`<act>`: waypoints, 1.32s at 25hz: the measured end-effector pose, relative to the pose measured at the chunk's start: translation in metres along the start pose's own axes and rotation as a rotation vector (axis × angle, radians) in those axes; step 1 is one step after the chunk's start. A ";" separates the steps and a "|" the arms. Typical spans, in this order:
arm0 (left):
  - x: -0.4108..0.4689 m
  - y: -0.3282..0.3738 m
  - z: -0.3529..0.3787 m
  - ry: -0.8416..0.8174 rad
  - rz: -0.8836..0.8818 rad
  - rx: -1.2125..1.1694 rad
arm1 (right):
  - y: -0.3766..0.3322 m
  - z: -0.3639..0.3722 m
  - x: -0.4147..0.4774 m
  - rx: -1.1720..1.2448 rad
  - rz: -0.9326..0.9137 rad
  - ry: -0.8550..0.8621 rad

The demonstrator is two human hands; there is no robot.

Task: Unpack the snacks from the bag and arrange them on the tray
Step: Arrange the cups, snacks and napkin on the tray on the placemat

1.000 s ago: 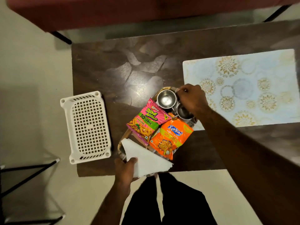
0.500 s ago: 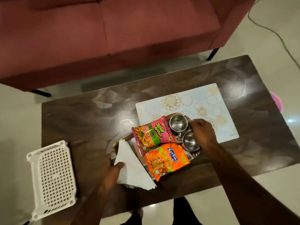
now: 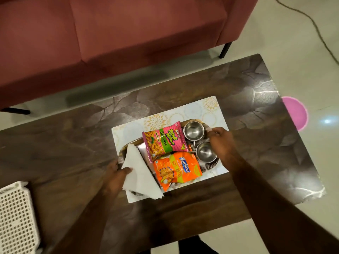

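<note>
A steel tray point(image 3: 211, 166) sits on a patterned placemat point(image 3: 200, 107) on the dark table. It carries a pink snack packet point(image 3: 165, 142), an orange snack packet point(image 3: 176, 170), two steel cups point(image 3: 193, 132) point(image 3: 205, 152) and a folded white napkin point(image 3: 140, 173). My left hand point(image 3: 113, 176) grips the tray's left edge, thumb pressing on the napkin. My right hand point(image 3: 221, 142) grips the tray's right edge beside the cups. No bag is in view.
A white perforated plastic basket point(image 3: 16, 215) lies at the table's left front corner. A maroon sofa point(image 3: 110, 33) stands behind the table point(image 3: 266, 143). A pink round object point(image 3: 297, 112) lies on the floor to the right, and a cable point(image 3: 311, 21) runs across the floor.
Both hands have carried the tray to the right, from the bare table beside the basket onto the placemat. The view has shifted along with it.
</note>
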State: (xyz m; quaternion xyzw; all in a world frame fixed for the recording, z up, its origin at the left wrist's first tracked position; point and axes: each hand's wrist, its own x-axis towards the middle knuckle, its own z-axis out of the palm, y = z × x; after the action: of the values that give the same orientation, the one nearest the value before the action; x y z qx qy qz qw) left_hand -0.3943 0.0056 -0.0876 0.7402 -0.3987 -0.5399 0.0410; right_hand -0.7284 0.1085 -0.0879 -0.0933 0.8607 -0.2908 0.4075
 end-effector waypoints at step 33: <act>-0.052 -0.006 -0.053 0.085 0.091 0.387 | -0.046 0.002 -0.083 -0.474 -0.224 -0.023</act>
State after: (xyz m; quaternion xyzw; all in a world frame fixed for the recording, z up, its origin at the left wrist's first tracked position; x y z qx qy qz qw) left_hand -0.3516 0.0234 -0.0284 0.7376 -0.5260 -0.4191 -0.0606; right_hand -0.6765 0.1030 -0.0084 -0.2842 0.8843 -0.1232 0.3493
